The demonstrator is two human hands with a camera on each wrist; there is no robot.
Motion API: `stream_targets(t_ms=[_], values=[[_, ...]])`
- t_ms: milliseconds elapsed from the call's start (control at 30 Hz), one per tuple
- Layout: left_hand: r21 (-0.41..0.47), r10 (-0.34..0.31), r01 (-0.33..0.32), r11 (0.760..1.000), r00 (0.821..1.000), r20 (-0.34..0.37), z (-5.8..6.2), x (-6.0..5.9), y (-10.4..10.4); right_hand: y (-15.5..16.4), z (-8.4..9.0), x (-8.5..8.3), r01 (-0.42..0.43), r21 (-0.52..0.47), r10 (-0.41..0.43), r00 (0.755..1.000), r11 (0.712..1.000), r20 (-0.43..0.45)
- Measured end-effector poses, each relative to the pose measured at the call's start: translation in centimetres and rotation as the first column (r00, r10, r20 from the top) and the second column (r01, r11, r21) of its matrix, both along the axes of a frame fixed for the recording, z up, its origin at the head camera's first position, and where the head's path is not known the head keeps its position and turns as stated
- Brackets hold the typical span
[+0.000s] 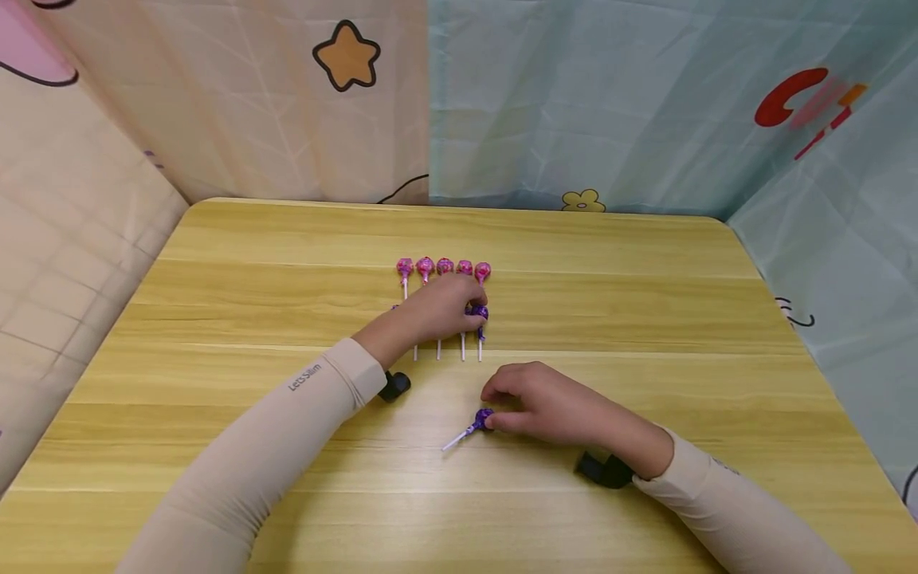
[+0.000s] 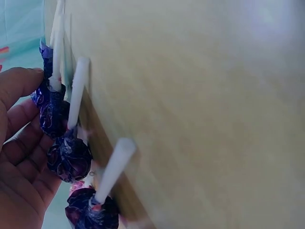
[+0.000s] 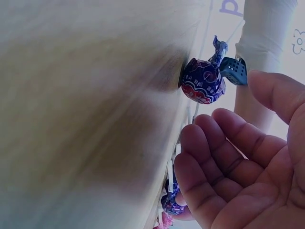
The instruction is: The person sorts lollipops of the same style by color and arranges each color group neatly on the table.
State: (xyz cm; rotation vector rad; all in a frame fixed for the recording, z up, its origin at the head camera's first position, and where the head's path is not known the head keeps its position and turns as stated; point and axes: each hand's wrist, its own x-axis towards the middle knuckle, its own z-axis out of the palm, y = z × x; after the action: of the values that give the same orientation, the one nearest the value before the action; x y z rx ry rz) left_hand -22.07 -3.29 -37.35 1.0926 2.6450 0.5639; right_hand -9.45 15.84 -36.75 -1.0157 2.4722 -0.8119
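Note:
My left hand (image 1: 446,307) reaches over the lower row of lollipops, where thumb and fingers pinch a purple-wrapped lollipop (image 1: 481,313) at the row's right end. In the left wrist view, other purple lollipops (image 2: 69,160) line up beside the palm, their white sticks pointing away. Most heads in this row are hidden under the hand in the head view. Closer to me, a single purple lollipop (image 1: 484,418) lies on the table, its stick angled toward the lower left. My right hand (image 1: 552,406) hovers around its head with relaxed, spread fingers; the right wrist view shows a gap.
Several pink lollipops (image 1: 405,265) form a row behind the purple ones, partly covered by the left hand. The wooden table (image 1: 287,263) ends at patterned curtains (image 1: 610,104). Dark wrist cameras (image 1: 394,387) sit under both sleeve cuffs.

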Motion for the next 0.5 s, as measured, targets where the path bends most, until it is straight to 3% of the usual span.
stream_targets(t_ms=[500], values=[[0.001, -0.009, 0.009, 1.000, 1.000, 0.012, -0.16, -0.78, -0.35, -0.46, -0.02, -0.45, 0.013, 0.009, -0.013, 1.000, 1.000, -0.009]])
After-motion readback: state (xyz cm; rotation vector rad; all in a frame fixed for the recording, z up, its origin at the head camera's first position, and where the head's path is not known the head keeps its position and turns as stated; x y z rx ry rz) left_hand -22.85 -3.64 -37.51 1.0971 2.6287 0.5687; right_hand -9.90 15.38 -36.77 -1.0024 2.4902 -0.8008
